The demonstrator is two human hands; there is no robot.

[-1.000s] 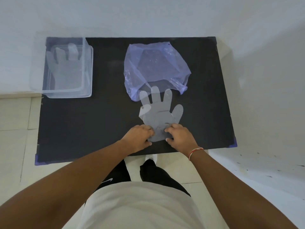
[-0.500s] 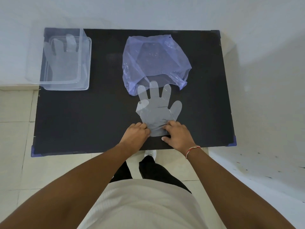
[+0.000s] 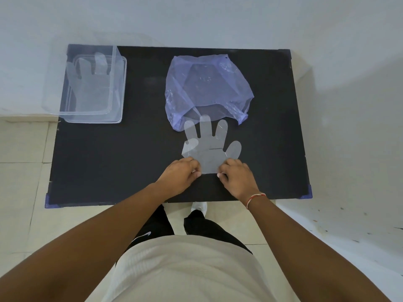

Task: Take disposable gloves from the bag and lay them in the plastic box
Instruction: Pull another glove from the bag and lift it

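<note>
A clear disposable glove lies flat on the black table, fingers pointing away from me and overlapping the mouth of the purple plastic bag. My left hand pinches the glove's cuff at its left corner. My right hand pinches the cuff's right corner. The clear plastic box stands at the table's far left corner, with another glove lying flat inside it.
White walls stand behind and to the right of the table. Blue tape marks the near table corners. My legs and a white shoe are below the near edge, on a tiled floor.
Both hands have stayed on the glove's cuff, which now lies near the fingertips instead of under the hands. The view shifted slightly; the bag and box look unmoved.
</note>
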